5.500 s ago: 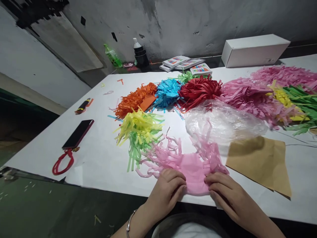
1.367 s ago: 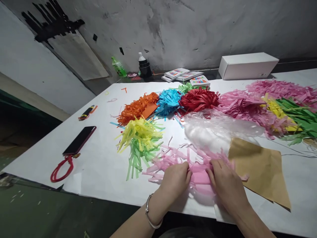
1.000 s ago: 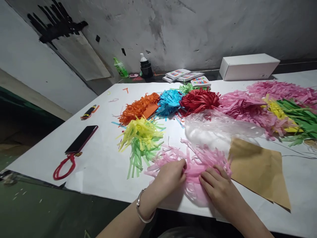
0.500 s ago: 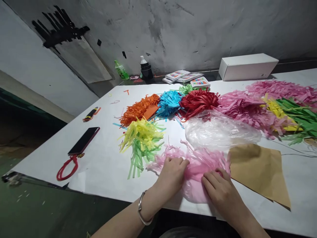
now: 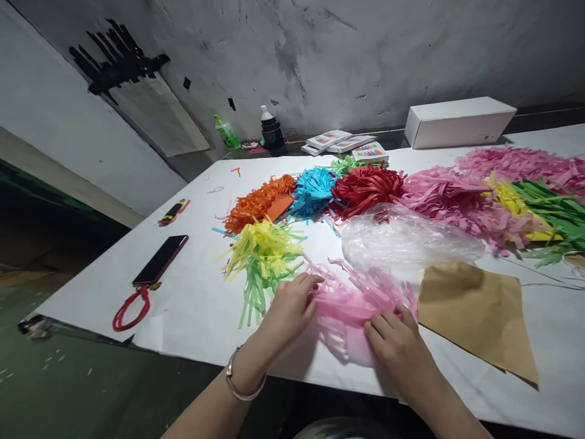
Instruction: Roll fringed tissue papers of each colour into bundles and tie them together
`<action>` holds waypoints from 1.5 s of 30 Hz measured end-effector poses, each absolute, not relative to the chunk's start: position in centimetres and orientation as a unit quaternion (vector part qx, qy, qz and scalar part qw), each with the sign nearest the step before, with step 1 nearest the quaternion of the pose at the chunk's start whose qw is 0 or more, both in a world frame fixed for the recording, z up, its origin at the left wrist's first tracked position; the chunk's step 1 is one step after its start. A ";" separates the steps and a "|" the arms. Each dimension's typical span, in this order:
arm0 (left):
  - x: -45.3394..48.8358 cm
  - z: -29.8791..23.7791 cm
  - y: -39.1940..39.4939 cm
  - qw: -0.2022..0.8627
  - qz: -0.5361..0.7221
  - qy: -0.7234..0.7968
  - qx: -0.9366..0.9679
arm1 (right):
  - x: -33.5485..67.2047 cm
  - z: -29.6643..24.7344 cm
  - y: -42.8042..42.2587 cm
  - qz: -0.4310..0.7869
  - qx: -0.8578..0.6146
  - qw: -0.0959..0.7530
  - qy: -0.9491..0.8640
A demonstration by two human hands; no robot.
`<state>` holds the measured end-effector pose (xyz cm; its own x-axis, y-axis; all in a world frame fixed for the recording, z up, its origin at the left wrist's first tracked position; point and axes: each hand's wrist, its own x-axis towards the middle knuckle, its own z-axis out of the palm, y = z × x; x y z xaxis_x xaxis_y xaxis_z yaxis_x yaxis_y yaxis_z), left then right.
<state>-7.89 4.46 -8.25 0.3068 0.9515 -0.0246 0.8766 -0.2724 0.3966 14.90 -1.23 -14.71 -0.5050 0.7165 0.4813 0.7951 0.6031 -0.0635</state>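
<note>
A pink fringed tissue paper piece point(image 5: 350, 305) lies folded at the near edge of the white-covered table point(image 5: 192, 305). My left hand point(image 5: 287, 308), with a bracelet on the wrist, grips its left end with curled fingers. My right hand point(image 5: 395, 341) presses and pinches its right side. Fringe strips stick out past both hands. A yellow and green fringe bundle point(image 5: 262, 256) lies just left of my left hand.
A clear plastic bag point(image 5: 402, 241) and a brown paper sheet point(image 5: 475, 314) lie to the right. Orange point(image 5: 256, 201), blue point(image 5: 313, 189), red point(image 5: 365, 186) and pink point(image 5: 457, 198) fringe piles sit behind. A phone with a red strap point(image 5: 159, 262) lies at left, a white box point(image 5: 457, 122) at the back.
Both hands have folded the flat pink piece into a gathered bundle. In the last half second my left hand slid leftward along it and the bundle shifted left.
</note>
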 end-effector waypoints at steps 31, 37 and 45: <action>-5.7 -12.6 1.0 0.073 0.143 0.340 0.927 | 15.4 -15.0 -1.7 -0.048 -0.407 0.296 -0.863; -6.8 -12.7 -0.4 0.104 0.167 0.397 0.896 | 16.0 -15.0 -1.7 0.025 -0.442 0.326 -0.836; -5.6 -12.2 0.4 0.117 0.106 0.538 0.828 | 14.2 -14.5 -1.1 0.011 -0.562 0.258 -0.786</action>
<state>-5.59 0.44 -12.25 0.3980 0.9160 0.0500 0.8662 -0.3932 0.3084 14.19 -1.09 -14.46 -0.2345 0.8892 0.3929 0.8779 0.3673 -0.3072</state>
